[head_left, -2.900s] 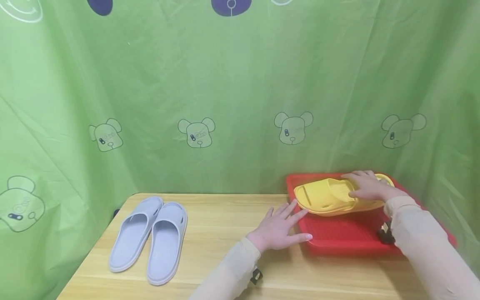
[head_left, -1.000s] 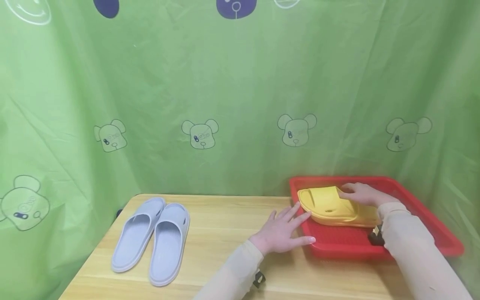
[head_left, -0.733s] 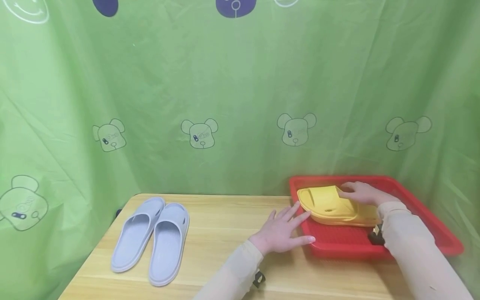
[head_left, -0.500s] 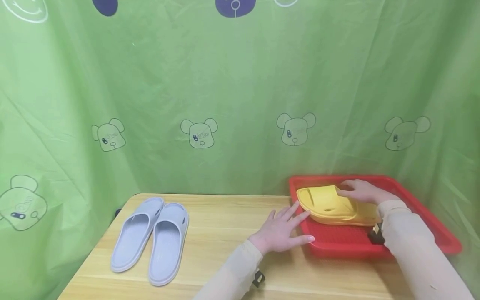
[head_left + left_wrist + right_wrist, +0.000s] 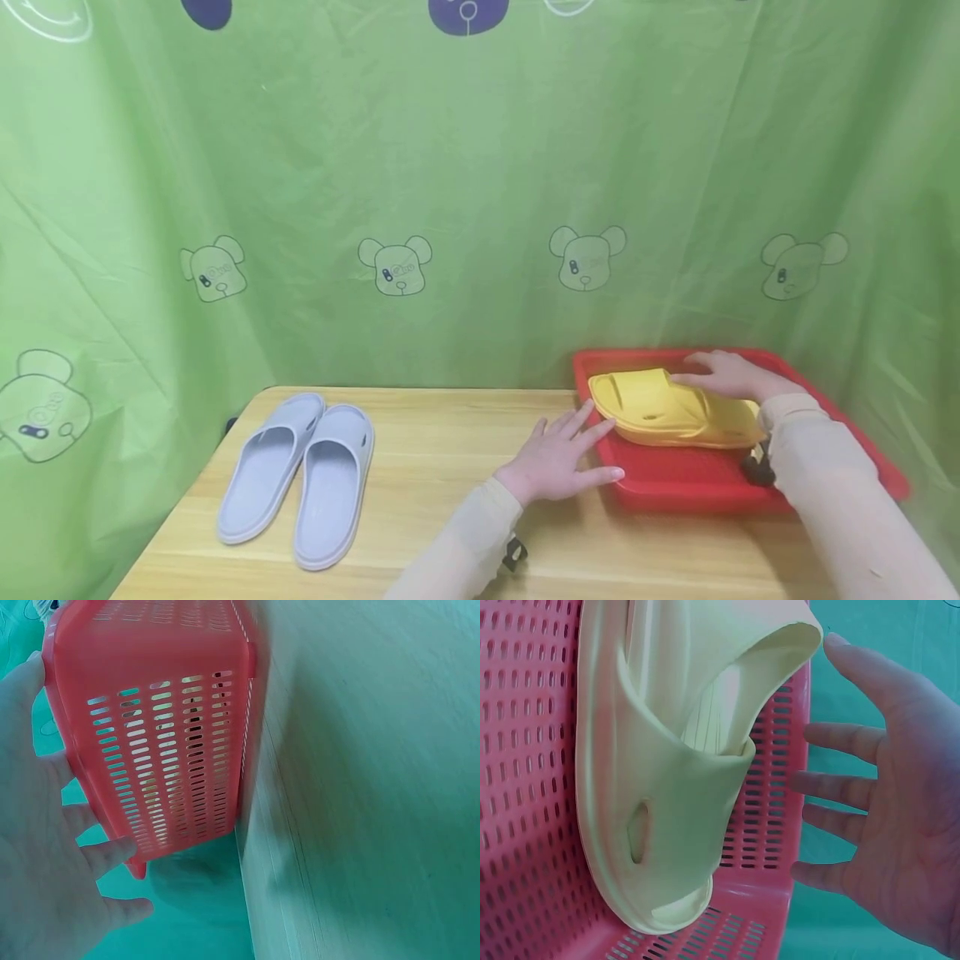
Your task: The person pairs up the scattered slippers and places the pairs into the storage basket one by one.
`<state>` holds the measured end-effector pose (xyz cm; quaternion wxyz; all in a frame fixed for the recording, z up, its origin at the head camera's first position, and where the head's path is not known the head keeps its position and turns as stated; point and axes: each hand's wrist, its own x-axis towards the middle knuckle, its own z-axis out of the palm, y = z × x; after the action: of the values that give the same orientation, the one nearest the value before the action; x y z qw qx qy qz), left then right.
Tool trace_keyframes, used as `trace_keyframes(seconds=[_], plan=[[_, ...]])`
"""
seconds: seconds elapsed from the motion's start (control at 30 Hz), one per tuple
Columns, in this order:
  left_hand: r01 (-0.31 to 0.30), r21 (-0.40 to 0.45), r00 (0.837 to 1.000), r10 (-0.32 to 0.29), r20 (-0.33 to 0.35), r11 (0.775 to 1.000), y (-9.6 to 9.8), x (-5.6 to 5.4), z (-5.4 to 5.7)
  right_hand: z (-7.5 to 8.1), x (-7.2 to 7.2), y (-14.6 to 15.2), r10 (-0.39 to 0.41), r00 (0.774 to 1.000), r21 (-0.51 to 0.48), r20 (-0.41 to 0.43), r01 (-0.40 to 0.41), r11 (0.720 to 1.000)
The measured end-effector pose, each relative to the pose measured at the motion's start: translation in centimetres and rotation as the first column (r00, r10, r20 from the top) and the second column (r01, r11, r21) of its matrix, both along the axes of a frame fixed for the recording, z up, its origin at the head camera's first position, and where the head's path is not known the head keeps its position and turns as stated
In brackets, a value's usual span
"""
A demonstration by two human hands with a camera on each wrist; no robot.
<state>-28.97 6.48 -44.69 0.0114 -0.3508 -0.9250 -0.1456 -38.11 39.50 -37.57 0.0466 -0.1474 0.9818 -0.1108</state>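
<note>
Yellow slippers (image 5: 652, 404), which appear to be two overlapping, lie in the red plastic basket (image 5: 690, 496). My right hand (image 5: 735, 373) hovers over the slippers by the basket's far side. In the right wrist view, the fingers of the right hand (image 5: 900, 787) are spread and apart from the slipper (image 5: 675, 795). My left hand (image 5: 555, 460) is spread at the basket's near left corner, with fingertips at the rim. The left wrist view shows the left hand (image 5: 45, 847) beside the slotted basket wall (image 5: 161, 742), fingers extended along the rim.
A pair of grey-lilac slippers (image 5: 300, 479) lies side by side on the left of the wooden table (image 5: 442, 442). Behind the table hangs a green curtain (image 5: 480, 167) with bear prints. The basket reaches the table's right part.
My right hand was on the yellow slippers, which have come down lower in the basket. Now the hand has lifted slightly off, uncovering their right end. The left hand stays at the rim.
</note>
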Motion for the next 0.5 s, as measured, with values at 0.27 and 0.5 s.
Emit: trace_keyframes(seconds=[0.27, 0.5], plan=[[0.002, 0.0, 1.0, -0.002, 0.004, 1.0, -0.12, -0.04, -0.02, 0.33, 0.42, 0.09, 0.002, 0.999, 0.008, -0.046, -0.001, 1.0], [-0.003, 0.016, 1.0, 0.003, 0.018, 1.0, -0.1, -0.07, -0.17, 0.8, 0.98, -0.31, 0.006, 0.998, 0.008, -0.063, -0.006, 1.0]])
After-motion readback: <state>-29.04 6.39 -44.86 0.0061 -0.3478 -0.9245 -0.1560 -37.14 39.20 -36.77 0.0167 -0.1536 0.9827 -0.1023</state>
